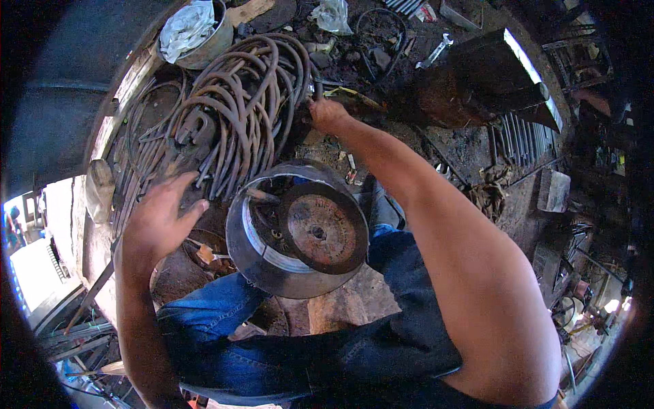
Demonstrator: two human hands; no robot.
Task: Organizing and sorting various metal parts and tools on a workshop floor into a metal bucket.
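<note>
My left hand (160,217) is raised with its fingers and thumb apart, holding nothing, just in front of a big coil of thick brown cable (255,102). A C-shaped metal piece (199,126) lies on that coil. At the coil's right side my right hand (327,114) is closed around something dark that I cannot make out; a short dark stub shows above the fist. Between my knees stands a round metal drum (300,281), open at the top. A worn grinding disc (327,235) leans in it, beside a wooden-looking handle (263,196).
A bucket (204,53) with clear plastic stands at the back left. A wrench (436,51) lies on the dirty ground at the back, near a dark metal box (490,78). Metal rods (521,140) and a grey block (554,191) lie to the right.
</note>
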